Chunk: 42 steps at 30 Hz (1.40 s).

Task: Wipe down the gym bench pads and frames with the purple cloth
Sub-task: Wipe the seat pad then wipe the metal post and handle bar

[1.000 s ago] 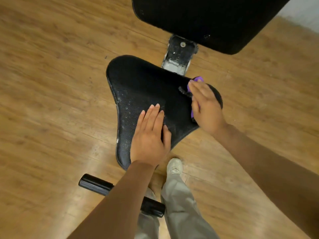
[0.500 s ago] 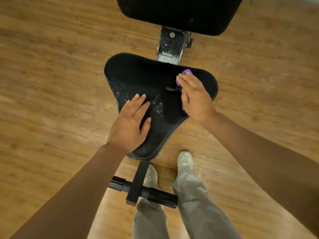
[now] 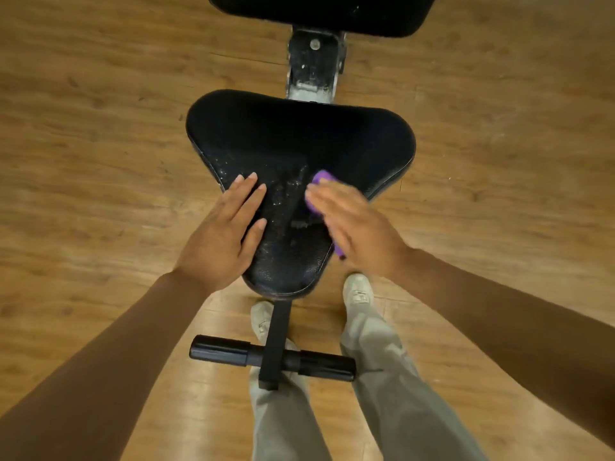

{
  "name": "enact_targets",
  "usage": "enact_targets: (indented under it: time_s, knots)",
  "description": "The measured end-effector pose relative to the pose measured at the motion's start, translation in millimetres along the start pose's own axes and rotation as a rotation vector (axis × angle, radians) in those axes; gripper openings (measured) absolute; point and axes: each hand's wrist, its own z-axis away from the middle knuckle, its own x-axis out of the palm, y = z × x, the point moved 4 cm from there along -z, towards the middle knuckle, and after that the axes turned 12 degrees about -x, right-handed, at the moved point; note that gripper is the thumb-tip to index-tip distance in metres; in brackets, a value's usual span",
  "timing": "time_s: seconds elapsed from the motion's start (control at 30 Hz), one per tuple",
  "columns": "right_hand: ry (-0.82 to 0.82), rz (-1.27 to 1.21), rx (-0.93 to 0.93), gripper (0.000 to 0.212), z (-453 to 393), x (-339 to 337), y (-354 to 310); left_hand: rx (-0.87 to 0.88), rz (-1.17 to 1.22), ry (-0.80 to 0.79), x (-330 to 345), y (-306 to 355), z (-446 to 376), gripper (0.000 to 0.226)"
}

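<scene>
The black, triangular, textured seat pad (image 3: 299, 144) shows pale specks near its middle, so overlapping strokes from far to near should clear them. The left hand (image 3: 223, 234) lies flat, fingers straight, steadying the left edge. The right hand (image 3: 356, 224) (blurred) presses flat on the purple cloth (image 3: 321, 181), at the pad's near right.

Purple cloth (image 3: 322, 178), black speckled seat pad (image 3: 299, 138), brown wood-grain floor (image 3: 100, 128)
</scene>
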Motion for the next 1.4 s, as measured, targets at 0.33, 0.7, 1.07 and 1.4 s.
enact_targets:
  time_s: [0.33, 0.7, 1.07, 1.4]
  knots:
    - [0.104, -0.026, 0.289, 0.051, -8.7, 18.7, -90.2, 0.107, 0.048, -0.035, -7.3, -12.5, -4.1, 0.058]
    - [-0.225, 0.202, 0.197, 0.062, -41.7, 12.3, -6.4, 0.159, 0.074, -0.028, -4.1, -19.2, -5.9, 0.054]
    - [-0.199, 0.133, 0.176, 0.055, -17.4, 9.6, -69.2, 0.125, 0.145, 0.018, -0.1, -14.8, -2.2, 0.052]
    - [-0.196, 0.105, 0.196, 0.046, -79.2, -6.9, 43.8, 0.032, 0.340, 0.088, 7.8, -8.6, 0.2, 0.049]
